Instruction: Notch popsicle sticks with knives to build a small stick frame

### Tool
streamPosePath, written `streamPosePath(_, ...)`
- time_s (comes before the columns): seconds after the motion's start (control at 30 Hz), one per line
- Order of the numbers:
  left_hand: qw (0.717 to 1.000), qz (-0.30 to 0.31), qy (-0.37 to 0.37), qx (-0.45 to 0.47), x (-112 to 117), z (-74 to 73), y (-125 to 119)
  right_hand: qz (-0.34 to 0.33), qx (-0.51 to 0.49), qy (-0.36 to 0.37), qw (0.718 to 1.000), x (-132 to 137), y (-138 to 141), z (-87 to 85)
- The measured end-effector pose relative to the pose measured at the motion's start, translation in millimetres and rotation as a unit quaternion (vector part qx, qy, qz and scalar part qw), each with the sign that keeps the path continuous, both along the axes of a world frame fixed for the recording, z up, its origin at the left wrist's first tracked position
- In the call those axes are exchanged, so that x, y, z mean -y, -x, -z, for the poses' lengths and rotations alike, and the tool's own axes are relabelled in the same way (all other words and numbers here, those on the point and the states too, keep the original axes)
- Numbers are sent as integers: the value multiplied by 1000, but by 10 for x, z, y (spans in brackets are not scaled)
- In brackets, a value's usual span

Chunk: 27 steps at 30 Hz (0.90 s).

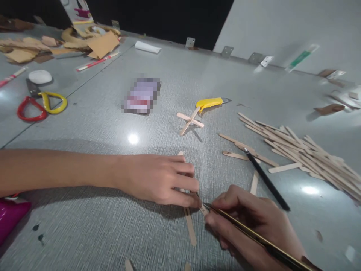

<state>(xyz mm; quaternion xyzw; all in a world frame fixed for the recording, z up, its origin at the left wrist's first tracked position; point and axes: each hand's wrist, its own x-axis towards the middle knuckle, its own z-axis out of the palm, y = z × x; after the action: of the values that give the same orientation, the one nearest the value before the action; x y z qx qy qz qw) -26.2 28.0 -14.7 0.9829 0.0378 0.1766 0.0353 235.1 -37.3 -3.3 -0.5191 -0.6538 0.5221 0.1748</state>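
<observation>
Since the left hand (158, 180) only pins the craft stick (190, 227) with flat, open fingers near the tabletop (98, 124) front edge, the pen (254, 235) in the closed grip of the right hand (248, 222) could shove it askew.

My left hand (160, 180) pins a craft stick (190, 226) flat while my right hand (248, 222) sets a pencil (254, 235) tip beside it.

Left fingers lie spread across the stick on the grey table (98, 124). The right hand is closed round the dark, gold-edged pencil, with its tip just by my left fingertips. It seems to touch wood, but the view is blurred. A black pen (266, 180) lies near the right hand. A heap of loose sticks (304, 154) lies farther right. Beyond are two crossed sticks (190, 122) and a yellow cutter (210, 102). Red-and-yellow scissors (42, 105) sit far left.
</observation>
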Motion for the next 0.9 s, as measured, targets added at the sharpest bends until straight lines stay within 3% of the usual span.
streamPosePath(0.23, 1000, -9, -12, -7, 4, 6, -7, 39, 4, 50, 998, 9, 40, -27)
streamPosePath(0.53, 1000, -13, -27, 6, 14, -7, -33, -16, 42, -50, 998, 19, 3, -11)
streamPosePath(0.9, 1000, -13, -23, 6, 12, -1, -9, -47, 55, -71, 995, -12, -7, -9)
